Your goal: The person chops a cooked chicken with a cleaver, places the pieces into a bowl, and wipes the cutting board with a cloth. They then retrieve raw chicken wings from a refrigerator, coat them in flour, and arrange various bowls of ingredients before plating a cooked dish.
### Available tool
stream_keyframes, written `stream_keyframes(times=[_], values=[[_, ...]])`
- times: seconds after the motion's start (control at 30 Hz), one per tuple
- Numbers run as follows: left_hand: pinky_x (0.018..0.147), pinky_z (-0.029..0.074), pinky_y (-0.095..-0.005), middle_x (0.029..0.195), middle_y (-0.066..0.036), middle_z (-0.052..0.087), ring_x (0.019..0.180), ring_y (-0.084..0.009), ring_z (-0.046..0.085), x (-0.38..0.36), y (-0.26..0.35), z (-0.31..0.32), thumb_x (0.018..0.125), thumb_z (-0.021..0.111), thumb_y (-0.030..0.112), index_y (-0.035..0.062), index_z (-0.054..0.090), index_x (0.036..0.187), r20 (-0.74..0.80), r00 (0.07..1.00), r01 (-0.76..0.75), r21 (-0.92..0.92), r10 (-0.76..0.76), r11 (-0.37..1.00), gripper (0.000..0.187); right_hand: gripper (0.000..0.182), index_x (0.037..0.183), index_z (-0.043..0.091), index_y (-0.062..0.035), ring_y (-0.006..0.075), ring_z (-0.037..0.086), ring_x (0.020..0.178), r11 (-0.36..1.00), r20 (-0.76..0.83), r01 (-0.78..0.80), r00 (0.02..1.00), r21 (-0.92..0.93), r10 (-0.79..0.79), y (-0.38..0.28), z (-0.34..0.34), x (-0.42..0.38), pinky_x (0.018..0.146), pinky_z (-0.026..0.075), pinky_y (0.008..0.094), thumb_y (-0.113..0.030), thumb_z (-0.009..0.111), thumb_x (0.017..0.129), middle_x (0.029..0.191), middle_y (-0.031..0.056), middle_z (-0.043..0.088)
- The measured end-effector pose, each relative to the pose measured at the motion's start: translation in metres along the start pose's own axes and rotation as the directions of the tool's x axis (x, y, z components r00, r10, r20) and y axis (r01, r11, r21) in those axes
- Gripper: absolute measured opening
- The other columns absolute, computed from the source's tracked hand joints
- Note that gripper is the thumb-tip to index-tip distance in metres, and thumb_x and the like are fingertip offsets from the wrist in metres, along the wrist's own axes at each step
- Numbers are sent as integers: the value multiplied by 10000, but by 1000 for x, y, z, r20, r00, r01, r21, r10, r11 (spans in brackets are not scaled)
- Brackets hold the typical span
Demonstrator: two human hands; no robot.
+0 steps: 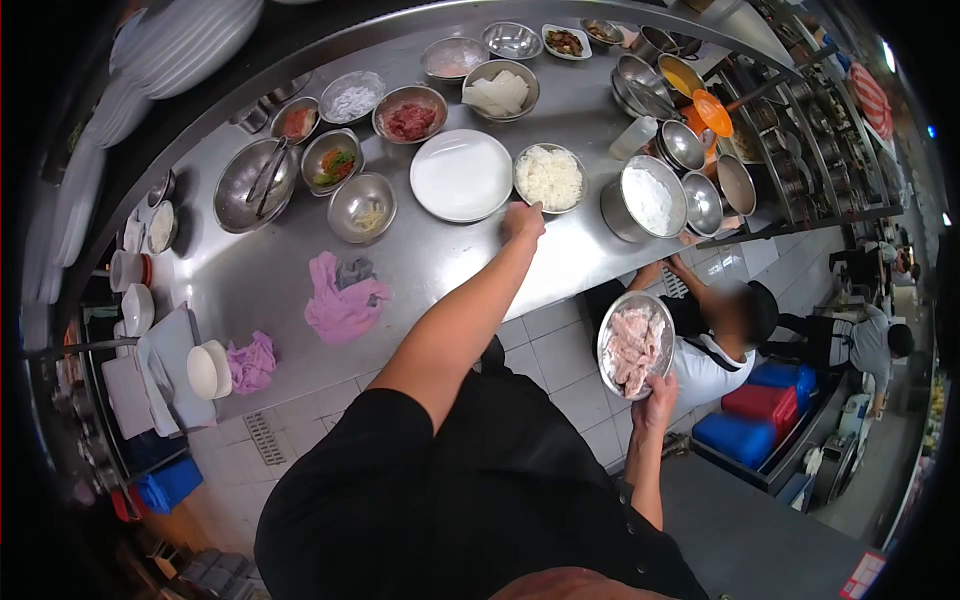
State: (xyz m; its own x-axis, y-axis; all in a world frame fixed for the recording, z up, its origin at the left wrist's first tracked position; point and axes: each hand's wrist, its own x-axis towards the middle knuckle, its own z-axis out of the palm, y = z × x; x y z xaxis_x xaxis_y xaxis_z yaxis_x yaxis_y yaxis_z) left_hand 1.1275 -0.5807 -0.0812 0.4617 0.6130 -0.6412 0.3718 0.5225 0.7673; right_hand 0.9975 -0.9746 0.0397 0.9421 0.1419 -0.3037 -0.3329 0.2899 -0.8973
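Note:
My left hand (524,222) reaches over the steel counter, its fingers closed at the near rim of a metal bowl of white rice-like food (550,178). A large white plate (461,175) lies just left of that bowl. Off the counter's edge, my right hand (657,402) grips the rim of a metal bowl of pale raw meat (635,345), tilted toward the camera. A deep metal pot of white powder (650,198) stands right of the rice-like food.
Metal bowls of red meat (410,115), chopped vegetables (333,162) and other foods line the steel counter (430,270). Pink cloths (340,300) lie at the left. A person in a white shirt (710,370) is close behind the raised bowl. Blue and red containers (760,405) stand at the right.

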Motion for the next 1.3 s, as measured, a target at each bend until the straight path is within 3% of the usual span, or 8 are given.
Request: stream_keyframes(times=[0.27,0.5,0.87,0.97,1.1,1.17,1.23,1.3], values=[[558,606,-359,993,-213,706,740,-252,737,-29,9,0,878,600,35,-68,592,1078,-197,980,-36,-65,23,997,225,549,1375,518,104,301,679,1166,999,18,12,1000,-51,-11,-4,-21,5,1057,529,399,35,550,831,1318,219,656],[509,470,-284,988,-107,674,714,-171,630,-147,-15,-232,869,587,28,26,568,1169,89,987,-89,-393,134,915,300,539,1373,525,72,284,680,1134,997,132,-7,991,-77,17,-12,30,15,1029,535,404,25,558,837,1291,194,662],[497,533,-322,879,-134,660,637,-238,658,-122,-64,-590,838,543,-62,-23,568,1060,-736,676,-565,-552,-40,613,227,550,1362,530,98,284,697,1127,993,380,-39,922,-110,78,31,142,8,1025,540,389,8,551,820,1286,191,673],[667,630,-385,940,-124,596,812,-303,696,-60,-56,-656,939,575,-26,5,563,1165,-608,786,-574,-651,110,497,228,503,1321,563,101,257,697,1084,982,397,-50,910,-180,119,52,153,9,1018,518,349,29,558,823,1262,182,685],[772,625,-369,1033,-112,609,908,-282,698,-66,4,-654,1011,580,73,47,570,1255,-610,792,-419,-572,-24,706,245,483,1280,612,102,227,699,1075,981,403,-53,906,-188,126,80,179,0,1002,517,338,33,588,803,1204,152,719],[757,614,-353,1050,-100,628,898,-258,700,-90,16,-607,1015,593,101,55,575,1262,-528,834,-436,-454,159,777,251,485,1280,608,113,229,705,1049,980,404,-72,903,-188,143,87,194,-6,987,526,335,43,591,800,1202,162,718],[716,586,-310,1128,-62,684,873,-183,706,-122,13,-534,1018,646,189,75,618,1254,-212,881,-471,-324,422,821,263,464,1262,619,116,229,707,1031,977,419,-43,899,-210,130,106,197,2,969,537,338,49,586,804,1175,158,726],[717,595,-308,1157,-62,710,883,-177,714,-149,5,-449,1044,639,246,59,664,1249,167,920,-330,-157,355,931,278,433,1241,635,108,217,703,1021,963,421,-19,897,-270,135,116,205,8,946,541,329,49,585,815,1151,154,731]])
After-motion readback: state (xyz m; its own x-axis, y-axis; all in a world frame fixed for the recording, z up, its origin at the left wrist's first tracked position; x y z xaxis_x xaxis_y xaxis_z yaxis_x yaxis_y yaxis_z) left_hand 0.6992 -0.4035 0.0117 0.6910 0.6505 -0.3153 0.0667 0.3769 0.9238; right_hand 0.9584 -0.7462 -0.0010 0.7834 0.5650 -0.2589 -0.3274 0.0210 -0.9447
